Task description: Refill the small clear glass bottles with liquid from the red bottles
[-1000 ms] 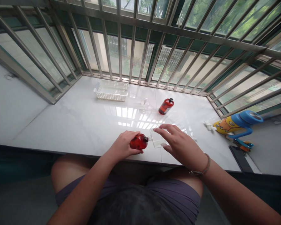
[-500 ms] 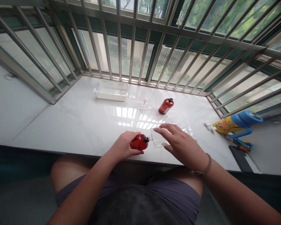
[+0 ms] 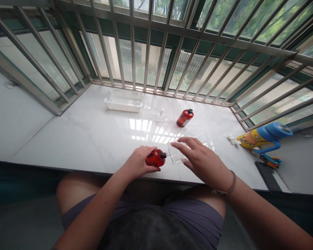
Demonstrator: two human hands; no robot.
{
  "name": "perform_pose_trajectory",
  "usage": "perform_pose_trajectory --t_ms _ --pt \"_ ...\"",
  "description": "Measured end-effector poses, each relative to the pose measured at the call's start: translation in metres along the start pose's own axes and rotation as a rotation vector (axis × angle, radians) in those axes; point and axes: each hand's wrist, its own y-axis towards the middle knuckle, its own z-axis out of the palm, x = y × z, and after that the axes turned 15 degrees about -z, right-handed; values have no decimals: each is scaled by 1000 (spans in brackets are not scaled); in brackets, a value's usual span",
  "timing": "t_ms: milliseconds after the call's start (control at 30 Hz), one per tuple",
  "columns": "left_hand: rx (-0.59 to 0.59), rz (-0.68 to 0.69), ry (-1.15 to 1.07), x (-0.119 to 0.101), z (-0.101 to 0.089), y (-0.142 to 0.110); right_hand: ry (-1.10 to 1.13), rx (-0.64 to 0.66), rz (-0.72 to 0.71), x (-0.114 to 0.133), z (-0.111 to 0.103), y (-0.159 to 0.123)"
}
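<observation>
My left hand point(image 3: 139, 161) is wrapped round a red see-through bottle point(image 3: 155, 158), which is tipped so that its black neck points right. The bottle's mouth is close to the narrow neck of a clear bottle point(image 3: 175, 155); whether the two touch, I cannot tell. My right hand point(image 3: 198, 158) curves over the clear bottle, its fingers on the far side and its thumb on the near side, closed loosely on it. Both bottles are low over the front of the white counter point(image 3: 94, 139). Any liquid passing between them is too small to make out.
A second red bottle point(image 3: 185, 118) with a black cap stands farther back. At the rear left is a white perforated basket point(image 3: 123, 101). Small clear pieces point(image 3: 160, 114) lie near it. To the right are crumpled tissue point(image 3: 233, 139), a yellow and blue flask point(image 3: 263, 134) and a black phone point(image 3: 268, 176).
The red bottle has shifted very slightly to the right in my left hand's grip. My right hand stays almost where it was.
</observation>
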Motion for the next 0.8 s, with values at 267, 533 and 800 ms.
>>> perform_pose_trajectory --t_ms 267,533,800 --pt "6 0 3 0 0 1 -22 16 -4 1 -2 0" --pt "-7 8 2 1 1 1 -26 5 -12 3 -4 1" --pt "-3 3 4 1 2 1 -33 14 -14 3 -5 2"
